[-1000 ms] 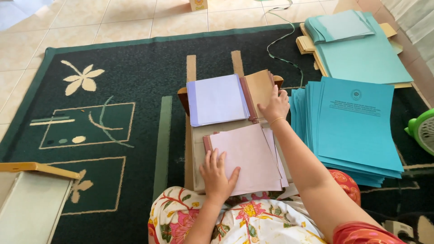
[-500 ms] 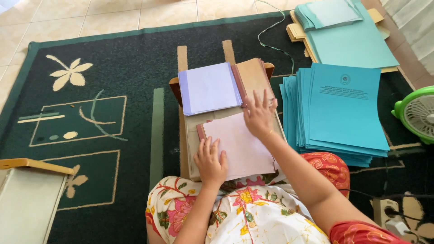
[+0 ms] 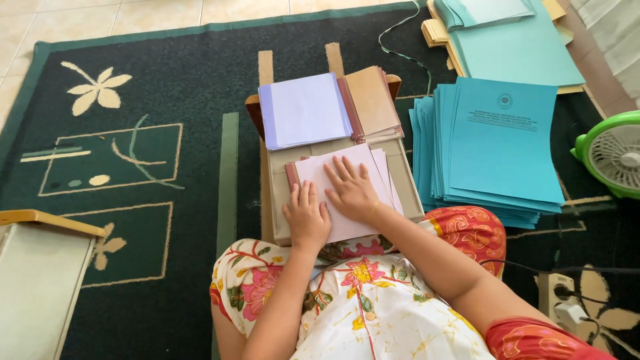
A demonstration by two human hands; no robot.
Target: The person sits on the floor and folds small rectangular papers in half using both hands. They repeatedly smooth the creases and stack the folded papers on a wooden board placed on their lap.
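Both my hands press flat on a pale pink booklet (image 3: 347, 167) with a dark red spine, lying on a small wooden board (image 3: 407, 190) in front of my lap. My left hand (image 3: 307, 217) rests on its near left part, fingers spread. My right hand (image 3: 352, 190) lies on its middle, fingers apart. Just beyond sits a lilac booklet (image 3: 303, 110), and beside it a tan stack (image 3: 373, 100) with a dark red spine.
A tall pile of blue covers (image 3: 497, 147) lies on the dark green carpet (image 3: 133, 167) to the right. More blue sheets (image 3: 513, 40) lie farther back. A green fan (image 3: 613, 153) stands at far right, a power strip (image 3: 557, 300) near my right arm, a wooden tray (image 3: 40, 267) at left.
My right hand has come back from the tan stack onto the pink booklet, beside my left hand. The view has shifted closer.
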